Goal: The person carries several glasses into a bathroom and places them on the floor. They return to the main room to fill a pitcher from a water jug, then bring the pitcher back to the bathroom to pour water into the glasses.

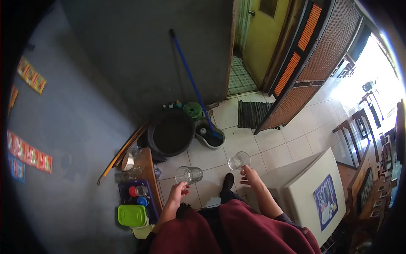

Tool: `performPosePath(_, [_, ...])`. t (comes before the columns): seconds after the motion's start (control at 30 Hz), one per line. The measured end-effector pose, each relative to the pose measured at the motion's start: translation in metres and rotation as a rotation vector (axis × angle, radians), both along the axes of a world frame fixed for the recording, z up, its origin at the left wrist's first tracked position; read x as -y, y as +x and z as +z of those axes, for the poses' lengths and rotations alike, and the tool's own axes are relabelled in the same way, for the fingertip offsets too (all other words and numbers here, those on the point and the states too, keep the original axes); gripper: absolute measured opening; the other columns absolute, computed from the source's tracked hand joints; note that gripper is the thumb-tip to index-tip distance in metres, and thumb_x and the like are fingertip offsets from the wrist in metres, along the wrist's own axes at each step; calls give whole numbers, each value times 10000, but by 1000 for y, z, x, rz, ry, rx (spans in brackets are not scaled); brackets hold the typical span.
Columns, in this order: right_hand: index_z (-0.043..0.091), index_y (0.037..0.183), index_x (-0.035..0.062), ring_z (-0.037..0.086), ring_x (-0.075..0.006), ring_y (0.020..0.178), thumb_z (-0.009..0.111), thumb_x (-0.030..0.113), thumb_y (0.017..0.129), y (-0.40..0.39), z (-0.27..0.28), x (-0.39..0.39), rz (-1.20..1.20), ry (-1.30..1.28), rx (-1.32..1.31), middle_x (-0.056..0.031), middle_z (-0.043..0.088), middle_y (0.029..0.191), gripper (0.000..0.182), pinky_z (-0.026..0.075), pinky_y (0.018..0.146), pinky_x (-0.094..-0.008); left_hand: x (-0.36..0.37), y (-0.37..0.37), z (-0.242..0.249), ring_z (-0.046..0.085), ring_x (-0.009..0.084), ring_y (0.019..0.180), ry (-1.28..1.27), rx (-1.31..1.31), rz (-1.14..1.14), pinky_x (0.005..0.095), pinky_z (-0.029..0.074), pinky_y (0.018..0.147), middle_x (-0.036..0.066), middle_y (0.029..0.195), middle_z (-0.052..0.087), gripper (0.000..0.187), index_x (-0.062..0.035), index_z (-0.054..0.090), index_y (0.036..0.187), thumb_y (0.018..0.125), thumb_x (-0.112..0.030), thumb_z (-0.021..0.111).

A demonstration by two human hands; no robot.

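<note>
A clear glass mug (189, 174) is tilted sideways in my left hand (177, 194), whose fingers are closed at its near side. My right hand (251, 175) grips a second clear glass mug (239, 160), held a little higher in the view with its round opening showing. Both mugs look see-through, with the floor tiles visible behind them. They are apart from each other, above the floor and in front of my body. Some of the fingers are hidden behind the glass.
A low wooden bench (148, 169) on the left bears glass jars and a green-lidded container (131, 215). Ahead are a large black basin (149, 137), a mop bucket (220, 143) with a blue-handled mop (188, 70), and a woven screen (317, 59). A pale cabinet (302, 180) stands right.
</note>
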State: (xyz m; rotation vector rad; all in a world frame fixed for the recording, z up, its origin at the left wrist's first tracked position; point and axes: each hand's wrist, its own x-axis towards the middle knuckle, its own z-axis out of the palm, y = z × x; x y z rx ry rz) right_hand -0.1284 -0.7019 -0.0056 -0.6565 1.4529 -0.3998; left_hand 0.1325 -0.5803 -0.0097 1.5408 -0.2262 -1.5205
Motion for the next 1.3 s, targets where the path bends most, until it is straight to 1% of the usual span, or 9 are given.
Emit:
performPosePath(0.13, [380, 567, 118, 381, -127, 563, 454, 355, 699, -19, 16, 71, -28, -50, -39, -2, 366, 602, 282, 419, 526, -285, 80, -32, 13, 487, 105, 581, 43, -59, -29, 236, 395, 573, 32, 708, 534, 198, -89, 485, 655, 718, -276, 488])
performPosePath(0.3, [365, 564, 119, 380, -126, 561, 455, 372, 700, -33, 11, 142, -29, -70, 2, 2, 362, 601, 301, 417, 536, -286, 158, -55, 15, 493, 104, 591, 16, -55, -68, 233, 395, 575, 26, 719, 534, 209, -96, 475, 664, 726, -295, 490])
performPosePath(0.37, [430, 626, 79, 395, -137, 583, 472, 383, 691, -32, -1, 162, -73, -44, 60, -25, 402, 666, 314, 406, 544, -290, 182, -59, 20, 499, 106, 597, 17, -68, -61, 232, 398, 573, 39, 736, 541, 217, -104, 466, 636, 729, -299, 489])
performPosePath(0.5, [425, 630, 85, 392, -148, 609, 461, 398, 693, -21, -4, 192, -91, 24, 77, -24, 396, 672, 321, 410, 531, -292, 220, -48, 25, 500, 102, 599, 54, -88, -103, 230, 400, 582, 28, 714, 529, 232, -104, 465, 619, 734, -304, 481])
performPosePath(0.7, [378, 598, 114, 389, -165, 641, 427, 424, 705, -6, 4, 232, -184, 59, 64, -20, 386, 710, 332, 415, 554, -297, 282, -14, 14, 482, 89, 584, 77, -110, -144, 217, 394, 576, -32, 612, 465, 234, -75, 520, 708, 731, -304, 477])
performPosePath(0.77, [380, 607, 116, 386, -156, 637, 426, 404, 714, -5, 17, 247, -204, 56, 26, -13, 376, 692, 310, 426, 579, -301, 301, -1, 10, 503, 122, 631, 57, -55, -154, 254, 415, 622, 58, 791, 527, 252, -136, 409, 552, 715, -307, 499])
performPosePath(0.8, [382, 616, 119, 383, -148, 633, 426, 383, 724, -3, 20, 257, -224, 46, 16, -7, 366, 675, 289, 436, 604, -306, 309, 4, 8, 477, 81, 583, 54, -48, -159, 216, 391, 579, -11, 657, 498, 216, -102, 493, 652, 723, -307, 484])
performPosePath(0.93, [397, 619, 120, 382, -120, 584, 428, 353, 730, -5, 13, 282, -285, 21, 24, 8, 366, 625, 260, 436, 595, -308, 339, 19, 6, 480, 80, 583, 75, -41, -138, 208, 389, 579, 37, 743, 534, 235, -135, 418, 563, 713, -300, 489])
performPosePath(1.3, [410, 674, 100, 387, -157, 656, 426, 382, 714, 4, 3, 321, -264, 81, 20, -6, 380, 686, 286, 414, 606, -316, 376, 29, 1, 484, 80, 566, 114, -90, -112, 207, 388, 551, 42, 747, 540, 230, -133, 420, 570, 714, -299, 488])
